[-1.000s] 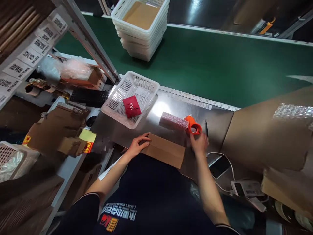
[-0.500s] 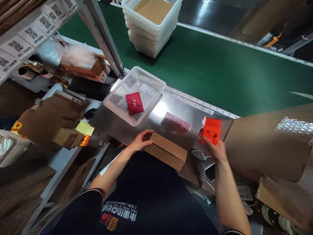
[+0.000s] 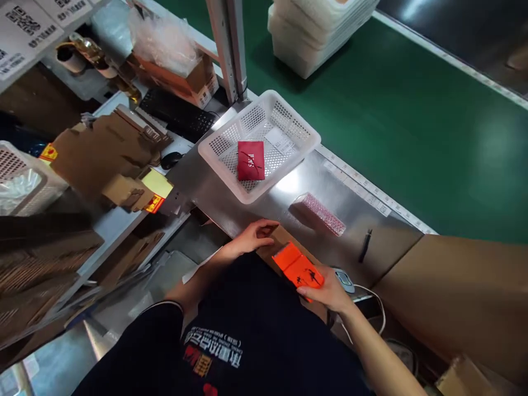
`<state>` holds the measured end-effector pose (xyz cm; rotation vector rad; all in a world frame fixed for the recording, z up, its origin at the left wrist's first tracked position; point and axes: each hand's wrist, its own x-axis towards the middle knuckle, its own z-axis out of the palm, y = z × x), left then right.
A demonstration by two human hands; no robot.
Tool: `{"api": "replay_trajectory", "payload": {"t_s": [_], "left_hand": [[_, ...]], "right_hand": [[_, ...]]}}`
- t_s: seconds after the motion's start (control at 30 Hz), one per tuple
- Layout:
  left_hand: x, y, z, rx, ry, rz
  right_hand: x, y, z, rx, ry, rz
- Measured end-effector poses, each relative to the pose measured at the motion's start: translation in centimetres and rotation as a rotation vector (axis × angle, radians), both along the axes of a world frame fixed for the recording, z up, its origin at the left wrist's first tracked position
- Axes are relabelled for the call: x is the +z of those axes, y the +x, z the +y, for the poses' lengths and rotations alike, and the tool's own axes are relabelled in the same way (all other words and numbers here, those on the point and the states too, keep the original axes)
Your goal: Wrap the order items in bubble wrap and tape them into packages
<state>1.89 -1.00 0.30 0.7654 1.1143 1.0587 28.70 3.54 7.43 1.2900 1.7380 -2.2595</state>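
Left to right: a white basket [image 3: 313, 137] on the metal table [image 3: 358, 220] contains a red packet [image 3: 251, 160]. The left hand [image 3: 254, 236], partly open with curved fingers, touches the left end of a cardboard box [image 3: 282, 236] close against the person's torso; whether it grips cannot be told. An orange tape dispenser [image 3: 299, 269] lies over the box, contact unclear, its right end held in the closed right hand [image 3: 328, 289]. Beyond the box rests a bubble-wrapped item [image 3: 317, 213]; farther right, a black pen [image 3: 365, 246].
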Motion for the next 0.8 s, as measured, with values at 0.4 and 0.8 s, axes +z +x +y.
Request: {"api": "replay_trajectory", "payload": {"t_s": [0.4, 0.8], "left_hand": [[2.9, 1.1, -1.8, 0.057, 0.046, 0.746], [3.4, -1.5, -1.5, 0.149, 0.156, 1.048]], "right_hand": [[-0.6, 0.6, 0.3, 0.157, 0.167, 0.043], [2.7, -0.3, 0.8, 0.143, 0.13, -0.237]]}}
